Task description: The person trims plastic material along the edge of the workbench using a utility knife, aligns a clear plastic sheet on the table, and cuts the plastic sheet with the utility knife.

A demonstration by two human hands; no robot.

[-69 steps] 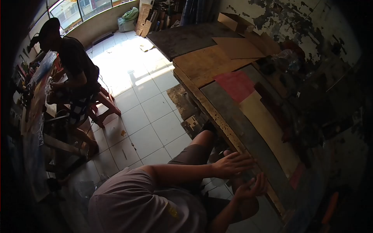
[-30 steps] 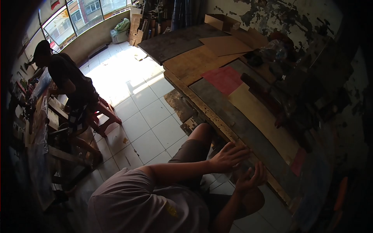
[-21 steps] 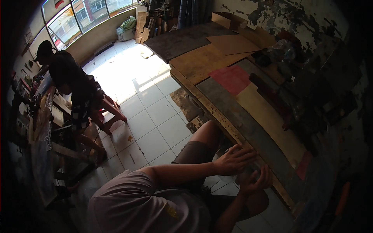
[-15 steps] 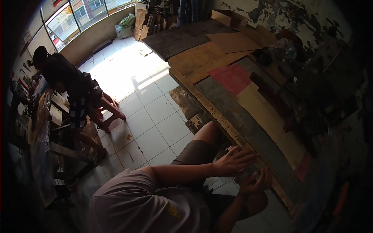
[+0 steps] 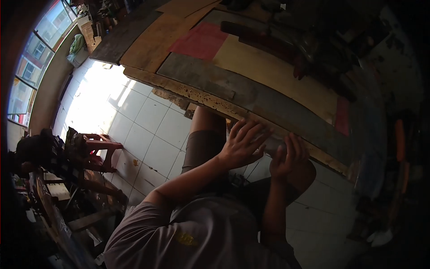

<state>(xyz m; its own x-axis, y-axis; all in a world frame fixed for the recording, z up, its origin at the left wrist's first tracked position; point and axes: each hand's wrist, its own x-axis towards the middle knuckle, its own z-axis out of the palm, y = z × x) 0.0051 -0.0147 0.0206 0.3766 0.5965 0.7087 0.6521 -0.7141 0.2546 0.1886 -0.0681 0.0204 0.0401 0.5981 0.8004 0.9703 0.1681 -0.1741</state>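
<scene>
At the near edge of the workbench (image 5: 206, 98), my left hand (image 5: 243, 142) is stretched out with its fingers apart, palm down. My right hand (image 5: 289, 157) is beside it, fingers raised and extended toward the bench edge, thumb apart. Nothing can be made out in either hand. A dim greyish patch shows between them, too dark to name. On the bench, just beyond the hands, lies a long grey board (image 5: 260, 101). A cream sheet (image 5: 268, 71) with a red piece (image 5: 201, 40) at its far end rests along it.
A dark long-handled object (image 5: 260, 36) lies across the bench. On the left, a person (image 5: 40, 148) bends beside a reddish stool (image 5: 101, 150). A green and white sack (image 5: 77, 49) stands by the windows. An orange strip (image 5: 400, 139) is at the right.
My view has swung right and down, so the bench and hands sit further left and higher in the picture. Both hands stay near the bench edge, the left with its fingers now more spread.
</scene>
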